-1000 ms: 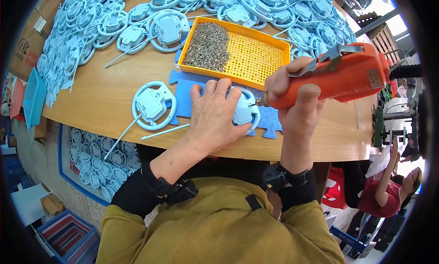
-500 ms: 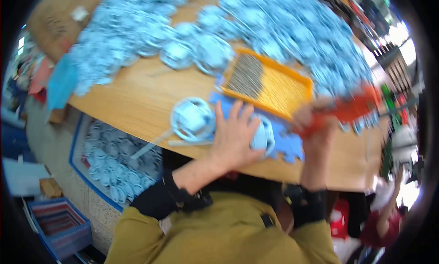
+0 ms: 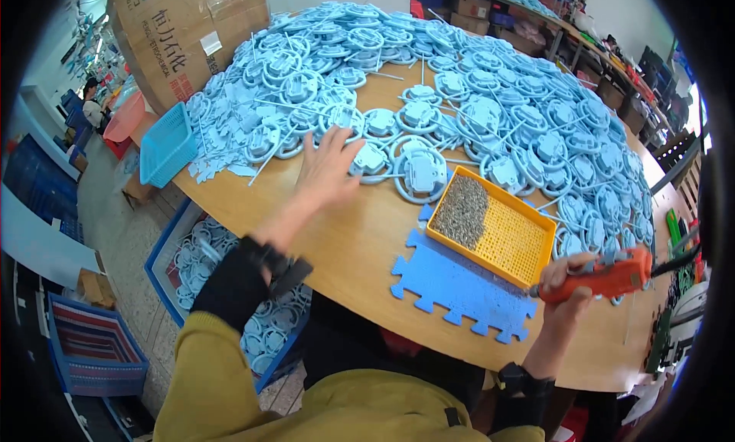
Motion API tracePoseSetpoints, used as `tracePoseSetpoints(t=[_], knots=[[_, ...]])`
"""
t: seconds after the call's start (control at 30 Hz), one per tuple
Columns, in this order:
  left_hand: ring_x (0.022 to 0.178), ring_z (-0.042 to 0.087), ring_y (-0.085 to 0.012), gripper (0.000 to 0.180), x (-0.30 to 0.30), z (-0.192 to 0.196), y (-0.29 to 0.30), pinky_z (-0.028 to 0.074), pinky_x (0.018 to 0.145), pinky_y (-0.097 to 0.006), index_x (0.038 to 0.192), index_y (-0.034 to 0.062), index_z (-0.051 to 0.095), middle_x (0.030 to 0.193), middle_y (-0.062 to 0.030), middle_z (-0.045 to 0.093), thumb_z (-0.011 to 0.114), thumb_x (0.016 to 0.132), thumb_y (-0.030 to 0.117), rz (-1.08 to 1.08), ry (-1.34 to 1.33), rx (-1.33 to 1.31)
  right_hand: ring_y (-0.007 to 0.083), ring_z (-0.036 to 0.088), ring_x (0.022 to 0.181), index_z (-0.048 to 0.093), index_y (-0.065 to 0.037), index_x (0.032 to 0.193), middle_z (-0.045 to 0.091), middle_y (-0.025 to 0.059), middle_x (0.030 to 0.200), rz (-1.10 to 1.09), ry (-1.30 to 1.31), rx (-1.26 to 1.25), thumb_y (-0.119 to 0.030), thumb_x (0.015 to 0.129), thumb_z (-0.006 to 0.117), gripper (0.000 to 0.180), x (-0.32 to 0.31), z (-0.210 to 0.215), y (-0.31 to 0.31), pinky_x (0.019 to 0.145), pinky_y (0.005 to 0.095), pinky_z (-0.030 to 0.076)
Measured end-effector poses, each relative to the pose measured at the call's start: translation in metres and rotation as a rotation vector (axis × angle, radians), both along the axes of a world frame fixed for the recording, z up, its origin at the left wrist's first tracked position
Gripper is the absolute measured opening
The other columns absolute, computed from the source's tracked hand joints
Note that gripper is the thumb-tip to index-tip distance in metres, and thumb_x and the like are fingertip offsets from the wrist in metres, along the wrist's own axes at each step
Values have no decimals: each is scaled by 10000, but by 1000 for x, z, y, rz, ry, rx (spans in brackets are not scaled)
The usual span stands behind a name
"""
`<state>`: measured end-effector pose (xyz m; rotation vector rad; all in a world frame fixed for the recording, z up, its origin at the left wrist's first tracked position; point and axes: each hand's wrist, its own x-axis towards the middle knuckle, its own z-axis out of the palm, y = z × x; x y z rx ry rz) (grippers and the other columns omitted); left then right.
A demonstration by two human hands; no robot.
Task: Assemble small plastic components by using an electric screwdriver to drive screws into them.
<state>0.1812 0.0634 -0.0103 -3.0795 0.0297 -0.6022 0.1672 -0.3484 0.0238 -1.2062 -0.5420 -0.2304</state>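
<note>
My left hand (image 3: 329, 168) reaches to the near edge of a heap of light-blue plastic ring-shaped parts (image 3: 482, 116). Its fingers are spread, at a round part (image 3: 369, 159); whether they touch it I cannot tell. My right hand (image 3: 565, 283) is wrapped around an orange electric screwdriver (image 3: 601, 279), its tip pointing left by the corner of a yellow tray (image 3: 511, 252). Small screws (image 3: 462, 212) fill the tray's left part. Under the tray lies a blue foam mat (image 3: 459, 281) with jigsaw edges, bare in front of the tray.
A blue-rimmed bin (image 3: 170, 247) of similar parts stands below the table's left edge. At the far left are a turquoise basket (image 3: 167, 147) and a large cardboard box (image 3: 184, 47). A dark cable (image 3: 681, 260) runs from the screwdriver to the right.
My left hand has left the part on the mat and moved to the heap. The two parts near the table's front edge are gone from there. The view has shifted.
</note>
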Motion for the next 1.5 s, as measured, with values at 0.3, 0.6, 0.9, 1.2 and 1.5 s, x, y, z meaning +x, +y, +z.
tracePoseSetpoints(t=[0.3,0.6,0.9,1.2,1.5], knots=[[1377,188,-392,878,116,-11,137,191,1027,-666,1454,300,230,1479,-131,263,682,735,526,172,219,3,103,410,487,426,-91,1008,432,-5,641,-212,57,-39,-591,747,676,617,-20,-11,-53,444,226,341],[1400,126,-388,956,169,9,104,136,1044,-671,1480,232,161,1512,-162,181,671,717,499,457,297,-32,113,429,482,431,-69,997,461,14,625,-192,73,-44,-568,750,686,612,5,-4,-18,438,227,348],[1273,382,-330,725,220,-11,57,160,1053,-625,1320,215,464,1339,-117,430,702,652,360,-185,609,-94,143,465,515,453,-77,1015,470,19,631,-187,148,-7,-527,734,725,597,-17,-10,-21,454,260,373],[1192,457,-315,646,175,62,17,373,1006,-363,1196,45,500,1214,-135,495,747,601,96,-647,-179,-410,157,468,570,488,-78,1033,512,44,707,-313,-27,13,-531,805,654,533,37,-5,-46,520,291,390],[1029,522,-305,630,-51,50,-164,389,916,-418,1087,39,542,1147,-143,519,797,572,299,-728,271,-248,165,515,609,515,-40,1004,544,59,703,-233,-59,114,-354,825,703,407,83,-35,-49,585,314,442]])
